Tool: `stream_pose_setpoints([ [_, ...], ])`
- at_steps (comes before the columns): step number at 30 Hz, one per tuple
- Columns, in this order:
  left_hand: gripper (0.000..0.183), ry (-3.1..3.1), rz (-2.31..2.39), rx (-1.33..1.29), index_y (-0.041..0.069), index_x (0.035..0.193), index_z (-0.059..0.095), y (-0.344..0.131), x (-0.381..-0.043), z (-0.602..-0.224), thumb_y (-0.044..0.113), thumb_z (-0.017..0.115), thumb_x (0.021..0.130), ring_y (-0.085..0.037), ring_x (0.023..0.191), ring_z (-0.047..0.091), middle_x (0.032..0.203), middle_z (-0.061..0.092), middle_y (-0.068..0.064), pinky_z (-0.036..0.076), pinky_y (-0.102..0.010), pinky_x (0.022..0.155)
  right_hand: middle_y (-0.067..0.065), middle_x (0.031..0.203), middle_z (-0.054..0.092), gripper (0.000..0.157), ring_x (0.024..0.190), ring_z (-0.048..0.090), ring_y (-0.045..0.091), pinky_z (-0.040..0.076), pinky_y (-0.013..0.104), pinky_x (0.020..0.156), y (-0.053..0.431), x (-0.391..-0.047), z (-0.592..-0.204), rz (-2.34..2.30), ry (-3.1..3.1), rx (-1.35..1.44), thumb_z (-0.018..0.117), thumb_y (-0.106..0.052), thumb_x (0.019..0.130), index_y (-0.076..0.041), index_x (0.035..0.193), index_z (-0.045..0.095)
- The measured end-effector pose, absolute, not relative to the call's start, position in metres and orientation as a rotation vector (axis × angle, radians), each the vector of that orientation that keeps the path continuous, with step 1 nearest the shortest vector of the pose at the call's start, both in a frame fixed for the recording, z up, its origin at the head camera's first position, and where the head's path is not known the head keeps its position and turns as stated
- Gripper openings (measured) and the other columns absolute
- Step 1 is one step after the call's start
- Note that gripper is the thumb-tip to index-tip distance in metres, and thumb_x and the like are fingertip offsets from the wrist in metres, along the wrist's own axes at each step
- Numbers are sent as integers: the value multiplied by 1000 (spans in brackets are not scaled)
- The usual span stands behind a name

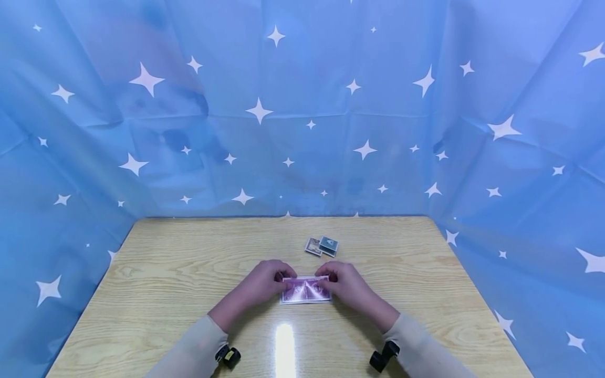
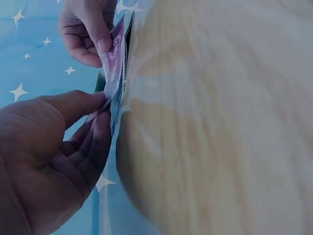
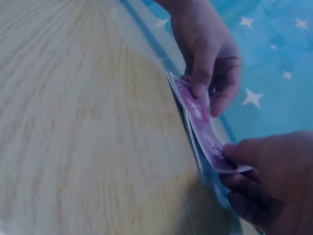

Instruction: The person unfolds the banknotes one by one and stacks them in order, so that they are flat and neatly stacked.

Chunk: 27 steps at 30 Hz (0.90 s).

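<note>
Over the table (image 1: 189, 257), left hand (image 1: 267, 281) pinches purple paper (image 1: 305, 291); right hand (image 1: 347, 282) pinches it too.

Looks like staged recording booth, indoors. Wood-grain tabletop (image 1: 165, 262), boxed in by blue cloth backdrop (image 1: 312, 73) with white four-pointed stars, along far side and both flanks. Fold creases cross cloth (hung sheet, by look of it, rather than painted wall). Long white glare (image 1: 285, 349) on wood, like lamp overhead. Small black devices (image 1: 379, 361) worn at sleeves (image 1: 425, 352). Building beyond cloth: cannot tell.
</note>
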<state>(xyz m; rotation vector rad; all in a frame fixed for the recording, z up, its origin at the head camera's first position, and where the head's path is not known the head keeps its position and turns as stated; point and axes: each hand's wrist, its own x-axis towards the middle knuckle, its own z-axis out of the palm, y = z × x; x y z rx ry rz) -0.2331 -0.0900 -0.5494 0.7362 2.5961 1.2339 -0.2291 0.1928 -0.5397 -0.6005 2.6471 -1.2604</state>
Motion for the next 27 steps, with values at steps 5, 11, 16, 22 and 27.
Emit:
stream_pose_setpoints([
  [5,23,2614,1168,757,14,115,82,-88,-234,-548,3,84,96,-9,90,65,99,71,9,57,-30,81,-9,99,71,13,80,60,11,53,28,69,191,-229,-542,-1152,2687,-635,83,-10,100,-18,110,82],
  [11,22,2613,1141,759,14,113,82,-88,-235,-550,1,83,95,-9,88,62,95,67,8,56,-30,80,-9,105,71,14,92,64,10,56,30,80,190,-227,-542,-1055,2723,-657,82,-10,100,-21,109,81],
  [16,20,2632,1116,778,14,110,82,-87,-236,-552,2,85,94,-10,89,62,95,64,6,56,-31,81,-8,105,67,13,96,63,10,56,32,83,190,-227,-542,-988,2766,-705,83,-11,100,-19,111,82],
  [22,20,2663,1083,770,13,112,82,-86,-235,-552,6,86,94,-13,92,61,100,62,3,55,-34,84,-8,109,64,13,100,58,11,55,34,85,190,-227,-545,-833,2862,-805,86,-15,99,-20,110,81],
  [27,22,2689,1050,773,14,113,82,-86,-234,-550,9,88,93,-13,93,60,101,62,3,55,-35,86,-7,109,64,18,102,58,12,55,36,88,189,-227,-541,-766,2888,-835,88,-18,96,-19,112,80],
])
